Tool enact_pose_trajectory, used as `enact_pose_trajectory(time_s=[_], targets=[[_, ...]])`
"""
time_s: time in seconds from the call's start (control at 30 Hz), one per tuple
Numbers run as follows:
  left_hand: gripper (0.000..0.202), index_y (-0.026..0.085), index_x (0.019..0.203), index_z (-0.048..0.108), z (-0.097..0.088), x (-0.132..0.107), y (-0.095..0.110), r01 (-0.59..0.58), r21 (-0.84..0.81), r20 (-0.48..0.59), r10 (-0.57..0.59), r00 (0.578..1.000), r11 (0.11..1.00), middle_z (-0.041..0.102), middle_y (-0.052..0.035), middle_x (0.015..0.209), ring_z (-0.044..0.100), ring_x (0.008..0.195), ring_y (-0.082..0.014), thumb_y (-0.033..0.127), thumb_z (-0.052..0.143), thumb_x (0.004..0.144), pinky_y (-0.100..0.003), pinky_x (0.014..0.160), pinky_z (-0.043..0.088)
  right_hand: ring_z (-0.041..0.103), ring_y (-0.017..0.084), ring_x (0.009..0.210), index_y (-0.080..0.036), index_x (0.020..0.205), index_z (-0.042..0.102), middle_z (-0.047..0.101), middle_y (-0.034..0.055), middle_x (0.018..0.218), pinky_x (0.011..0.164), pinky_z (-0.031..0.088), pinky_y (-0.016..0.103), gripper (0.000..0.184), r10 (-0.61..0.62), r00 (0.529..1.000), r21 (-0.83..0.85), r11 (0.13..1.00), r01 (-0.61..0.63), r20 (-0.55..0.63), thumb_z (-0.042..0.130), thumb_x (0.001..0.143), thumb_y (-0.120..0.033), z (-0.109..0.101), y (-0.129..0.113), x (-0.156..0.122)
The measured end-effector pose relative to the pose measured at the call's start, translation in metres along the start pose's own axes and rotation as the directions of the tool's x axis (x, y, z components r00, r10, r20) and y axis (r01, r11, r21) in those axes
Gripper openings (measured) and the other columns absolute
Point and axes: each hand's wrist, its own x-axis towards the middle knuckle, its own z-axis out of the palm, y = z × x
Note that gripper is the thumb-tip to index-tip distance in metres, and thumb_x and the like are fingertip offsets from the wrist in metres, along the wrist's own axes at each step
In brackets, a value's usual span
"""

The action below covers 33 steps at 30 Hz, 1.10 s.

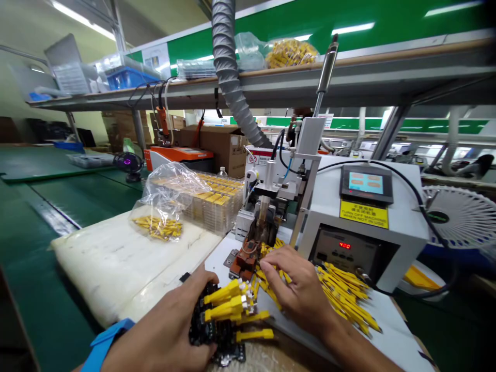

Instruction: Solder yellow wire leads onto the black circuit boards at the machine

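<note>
My left hand (pixel 166 320), with a blue band at the wrist, is wrapped round a bundle of small black parts (pixel 217 343). Short flat yellow cables (pixel 225 308) with silvery connector ends stick out of that bundle towards the right. My right hand (pixel 298 281) is closed, thumb against curled fingers, beside the reddish-brown fixture (pixel 247 261) of a bench machine. What its fingertips pinch, if anything, is hidden. Beneath and behind this hand lies a loose pile of yellow cables (pixel 346 294) on the white machine base.
The machine's control box (pixel 368 227) stands at right with a lit screen. Left of the fixture are stacked clear trays (pixel 213 206) of yellow parts and a plastic bag (pixel 158 225) of more on a white pad (pixel 116 258). A grey hose (pixel 228 67) hangs overhead; a white fan (pixel 461 217) stands far right.
</note>
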Motion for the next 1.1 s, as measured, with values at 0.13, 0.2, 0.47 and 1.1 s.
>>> enact_pose_trajectory(time_s=[0.13,0.2,0.47,1.1], targets=[[0.064,0.027,0.123,0.035,-0.007,0.005,-0.001,0.022,-0.065,0.000,-0.022,1.000,0.998,0.061,-0.0003,0.103,0.061,0.089,-0.0217,0.014,0.059,0.066,-0.029,0.078,0.050,0.057,0.018,0.070,-0.017,0.080,0.065,0.065,0.0028,0.076,0.069,0.044,0.034,0.018,-0.008,1.000,0.000,1.000,0.008,0.001,0.051,0.092,-0.015,0.000,0.000,0.001],[0.072,0.029,0.128,0.031,-0.006,0.005,-0.003,0.003,-0.059,0.004,-0.002,1.000,0.998,0.059,-0.0015,0.112,0.059,0.098,-0.0230,0.012,0.060,0.064,-0.031,0.085,0.048,0.057,0.019,0.071,-0.017,0.080,0.065,0.065,0.0033,0.076,0.069,0.044,0.034,0.018,-0.004,1.000,-0.004,1.000,0.004,0.003,0.051,0.092,-0.016,0.000,0.000,0.001],[0.074,0.030,0.127,0.037,-0.007,0.008,0.002,-0.007,-0.140,0.079,0.018,0.997,0.990,0.057,0.0003,0.119,0.056,0.107,-0.0233,0.010,0.064,0.062,-0.031,0.095,0.044,0.057,0.019,0.071,-0.017,0.080,0.065,0.065,0.0036,0.076,0.069,0.043,0.034,0.017,0.001,1.000,-0.006,1.000,-0.001,0.013,0.052,0.092,-0.015,0.000,0.001,0.000],[0.075,0.028,0.132,0.034,0.013,-0.002,-0.004,0.031,0.021,-0.055,-0.030,0.998,0.999,0.054,-0.0065,0.127,0.053,0.114,-0.0307,0.015,0.063,0.063,-0.042,0.099,0.040,0.056,0.020,0.072,-0.016,0.081,0.065,0.063,0.0047,0.076,0.069,0.043,0.035,0.018,0.024,0.999,-0.007,1.000,-0.024,0.028,0.051,0.091,-0.016,0.001,0.005,-0.001]])
